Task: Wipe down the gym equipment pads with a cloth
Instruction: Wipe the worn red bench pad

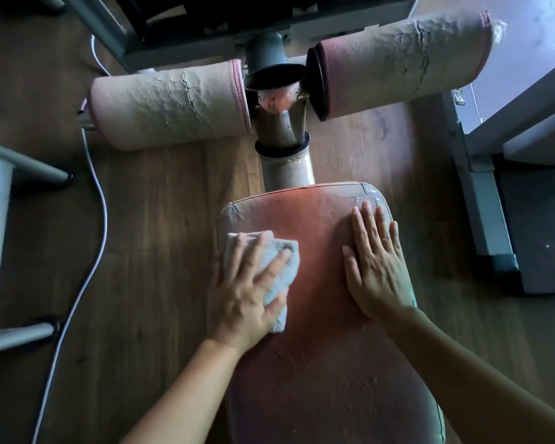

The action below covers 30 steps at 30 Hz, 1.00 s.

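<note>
A worn reddish bench pad (314,245) runs from the frame's bottom up to the middle. On its left edge lies a folded white cloth (276,251), and my left hand (247,293) presses flat on it with spread fingers. My right hand (377,264) rests flat on the pad's right side with straight fingers and holds nothing. Beyond the pad's far end, two cracked pink roller pads stick out from a metal post (285,145): the left roller pad (170,104) and the right roller pad (404,59).
A white cable (98,200) snakes over the wooden floor (161,219) on the left. Grey metal frame legs (20,165) stand at the left edge. A grey machine base (481,193) with a dark mat sits on the right, and more frame crosses the top.
</note>
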Each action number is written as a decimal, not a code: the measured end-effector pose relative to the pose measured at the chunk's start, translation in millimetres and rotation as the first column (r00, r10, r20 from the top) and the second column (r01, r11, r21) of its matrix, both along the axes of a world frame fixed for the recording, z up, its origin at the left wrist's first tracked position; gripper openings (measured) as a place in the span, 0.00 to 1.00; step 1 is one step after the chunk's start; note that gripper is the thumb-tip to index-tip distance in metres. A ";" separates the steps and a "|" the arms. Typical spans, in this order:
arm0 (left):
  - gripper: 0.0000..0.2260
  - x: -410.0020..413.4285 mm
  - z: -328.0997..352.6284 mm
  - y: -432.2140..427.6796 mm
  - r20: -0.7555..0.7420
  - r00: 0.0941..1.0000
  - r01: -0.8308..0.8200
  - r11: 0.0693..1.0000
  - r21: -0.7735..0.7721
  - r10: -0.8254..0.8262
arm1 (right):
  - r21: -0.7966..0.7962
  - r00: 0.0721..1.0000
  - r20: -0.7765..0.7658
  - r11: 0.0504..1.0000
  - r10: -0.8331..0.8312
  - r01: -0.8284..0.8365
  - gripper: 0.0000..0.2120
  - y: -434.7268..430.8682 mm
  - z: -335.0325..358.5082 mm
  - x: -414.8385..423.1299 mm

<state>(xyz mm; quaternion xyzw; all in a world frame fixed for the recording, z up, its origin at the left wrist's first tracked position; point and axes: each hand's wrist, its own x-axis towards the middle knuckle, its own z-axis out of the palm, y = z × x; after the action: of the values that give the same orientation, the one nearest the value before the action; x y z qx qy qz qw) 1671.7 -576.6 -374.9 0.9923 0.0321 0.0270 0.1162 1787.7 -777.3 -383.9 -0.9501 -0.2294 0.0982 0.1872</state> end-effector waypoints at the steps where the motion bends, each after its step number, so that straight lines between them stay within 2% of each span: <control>1: 0.24 2.5 -4.3 9.1 -0.001 0.996 -0.084 0.996 -0.017 0.084 | -0.003 1.000 0.006 1.000 -0.002 0.002 0.29 -0.5 0.0 -1.9; 4: 0.23 43.7 -7.4 23.2 0.004 0.899 -0.437 0.899 -0.011 0.437 | -0.003 1.000 0.009 1.000 -0.007 0.007 0.29 -2.8 0.1 -9.2; 6: 0.24 65.4 -1.9 19.7 -0.011 0.888 -0.460 0.888 0.015 0.460 | 0.002 1.000 0.003 1.000 -0.019 0.019 0.29 -4.5 0.7 -14.8; 10: 0.26 20.0 2.8 -1.8 0.021 0.997 -0.074 0.996 0.049 0.073 | -0.004 0.999 0.013 0.999 -0.049 0.049 0.29 -4.1 1.4 -25.0; 12: 0.27 -15.8 3.8 -5.1 0.027 0.993 0.116 0.992 0.044 -0.118 | -0.019 0.997 0.006 0.997 -0.076 0.076 0.29 -4.2 2.4 -30.2; 14: 0.26 -15.3 -0.1 11.6 0.025 0.972 0.234 0.972 0.026 -0.234 | -0.034 0.995 0.006 0.995 -0.095 0.095 0.29 -5.8 2.4 -38.2; 16: 0.26 10.0 -7.4 28.4 0.042 0.975 0.219 0.976 0.011 -0.219 | -0.026 0.992 0.013 0.991 -0.129 0.129 0.29 -8.2 1.2 -48.9; 19: 0.23 56.1 -9.7 40.1 0.079 0.996 -0.026 0.997 -0.069 0.032 | -0.019 0.980 0.010 0.980 -0.199 0.199 0.29 -12.8 0.4 -68.3; 21: 0.23 57.4 -5.6 29.8 0.077 0.992 -0.096 0.994 -0.056 0.100 | -0.030 0.976 0.013 0.976 -0.216 0.216 0.29 -17.1 0.0 -81.8; 22: 0.23 45.7 -3.0 21.7 0.077 0.995 -0.057 0.998 -0.021 0.059 | -0.034 0.975 0.012 0.975 -0.221 0.221 0.29 -19.4 -0.6 -88.5; 24: 0.26 1.7 0.1 1.6 0.056 0.988 0.142 0.989 0.033 -0.144 | -0.047 0.974 0.003 0.972 -0.229 0.229 0.29 -24.4 -1.2 -100.7; 27: 0.30 -57.1 2.2 -10.7 0.029 0.885 0.464 0.885 0.036 -0.465 | -0.054 0.975 -0.004 0.973 -0.224 0.223 0.29 -31.2 -0.2 -116.6; 29: 0.29 -44.6 -1.6 3.3 0.022 0.835 0.549 0.834 0.048 -0.550 | -0.051 0.977 -0.001 0.976 -0.211 0.211 0.29 -36.6 -0.1 -126.7; 30: 0.28 -30.0 -4.9 9.8 0.036 0.852 0.521 0.852 0.052 -0.523 | -0.053 0.979 0.004 0.977 -0.205 0.205 0.29 -39.1 -0.1 -132.4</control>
<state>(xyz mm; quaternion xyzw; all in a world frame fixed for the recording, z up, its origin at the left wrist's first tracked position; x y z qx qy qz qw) 1641.7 -566.8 -379.8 0.9650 -0.2417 0.0192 0.0996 1655.4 -816.4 -383.9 -0.9732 -0.1276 0.0851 0.1712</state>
